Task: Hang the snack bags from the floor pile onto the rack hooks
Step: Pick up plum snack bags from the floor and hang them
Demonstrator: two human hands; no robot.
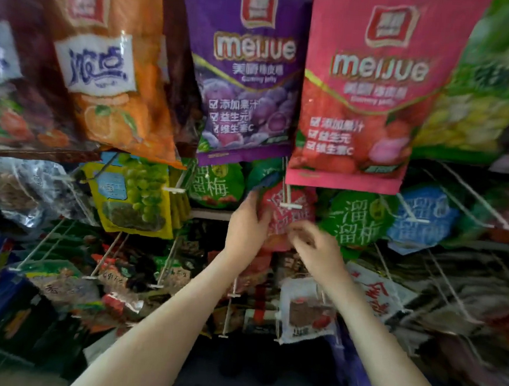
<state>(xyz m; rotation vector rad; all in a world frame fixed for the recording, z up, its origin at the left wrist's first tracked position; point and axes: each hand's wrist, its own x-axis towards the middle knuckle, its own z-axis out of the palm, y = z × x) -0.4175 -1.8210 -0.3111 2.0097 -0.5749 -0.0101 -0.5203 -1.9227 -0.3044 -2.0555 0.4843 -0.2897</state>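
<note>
my left hand (pixel 246 222) is curled round the left edge of the red snack bag (pixel 278 217). my right hand (pixel 315 249) sits at the bag's lower right, fingers bent, but it is too blurred for me to tell whether it grips. the bag is up at the rack's middle row, with the white tip of a hook (pixel 290 205) showing in front of it. it hangs below the purple bag (pixel 250 70) and pink bag (pixel 368 89), with a green bag (pixel 354 222) just beside it.
</note>
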